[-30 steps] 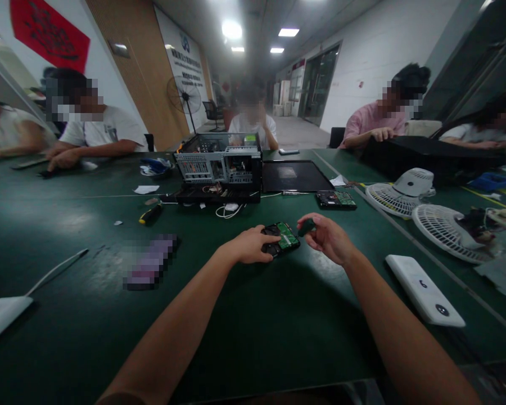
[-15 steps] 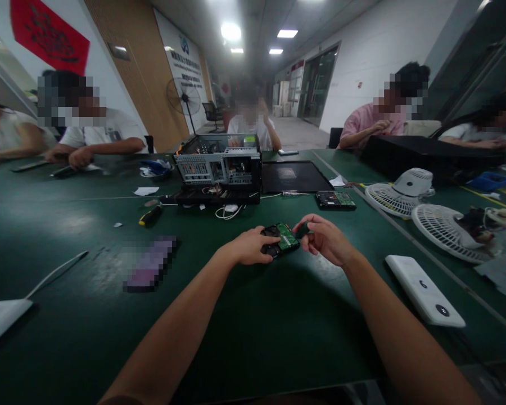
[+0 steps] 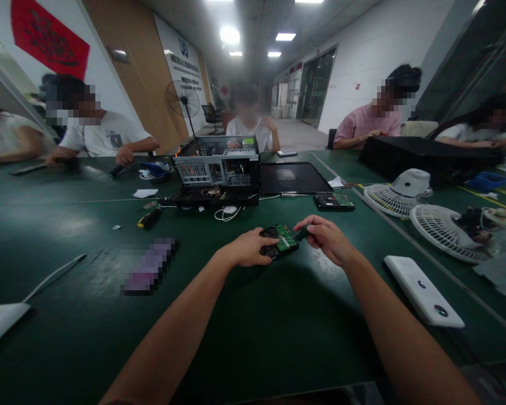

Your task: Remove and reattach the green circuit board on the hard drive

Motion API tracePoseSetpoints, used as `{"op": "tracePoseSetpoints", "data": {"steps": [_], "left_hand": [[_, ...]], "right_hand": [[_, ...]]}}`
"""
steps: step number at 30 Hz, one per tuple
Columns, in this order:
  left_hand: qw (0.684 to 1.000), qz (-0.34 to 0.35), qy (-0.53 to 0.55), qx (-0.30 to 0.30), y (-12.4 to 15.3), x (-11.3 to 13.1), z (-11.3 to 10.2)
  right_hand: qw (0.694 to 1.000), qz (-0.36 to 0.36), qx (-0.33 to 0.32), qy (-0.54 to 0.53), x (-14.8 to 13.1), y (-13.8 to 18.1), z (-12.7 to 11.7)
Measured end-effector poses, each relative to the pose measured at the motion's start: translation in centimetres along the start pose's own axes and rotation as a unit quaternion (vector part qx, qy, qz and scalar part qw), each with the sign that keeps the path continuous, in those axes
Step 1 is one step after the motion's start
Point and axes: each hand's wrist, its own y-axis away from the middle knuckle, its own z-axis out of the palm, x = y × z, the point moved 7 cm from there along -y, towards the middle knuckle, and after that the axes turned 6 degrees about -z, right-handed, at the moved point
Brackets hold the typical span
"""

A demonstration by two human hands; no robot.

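Observation:
In front of me a hard drive (image 3: pixel 287 241) lies on the green table, its green circuit board facing up. My left hand (image 3: pixel 245 248) is closed on its left side, fingers over the top and thumb along the near edge. Just off the drive's right end, my right hand (image 3: pixel 328 241) pinches a small dark piece (image 3: pixel 302 234) between thumb and fingers. What kind of piece it is I cannot make out. Beyond my hands stands an opened computer case (image 3: pixel 217 171). Another hard drive (image 3: pixel 334 201) rests farther back on the right.
A yellow-and-black screwdriver (image 3: pixel 149 217) and a blurred purple slab (image 3: pixel 149 266) lie to the left. On the right are a white power bank (image 3: pixel 423 291) and two white fan parts (image 3: pixel 398 194). A black panel (image 3: pixel 295 176) lies beside the case. Several people sit around the table.
My right index finger has straightened somewhat, and the dark piece points more toward the drive. My left hand keeps its hold. At the far left, a person's hand has moved right with a dark object.

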Motion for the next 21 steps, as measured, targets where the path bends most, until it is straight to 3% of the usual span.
{"op": "tracePoseSetpoints", "data": {"steps": [5, 13, 21], "left_hand": [[1.0, -0.001, 0.011, 0.012, 0.01, -0.17, -0.03], [1.0, -0.006, 0.012, 0.008, -0.01, -0.27, 0.0], [1.0, -0.007, 0.007, 0.004, -0.04, -0.18, -0.04]], "right_hand": [[0.999, 0.016, 0.003, -0.051, 0.12, 0.04, 0.16], [0.995, 0.041, -0.045, -0.08, 0.31, 0.19, 0.41], [0.993, 0.045, -0.035, -0.105, 0.62, 0.09, 0.43]]}}
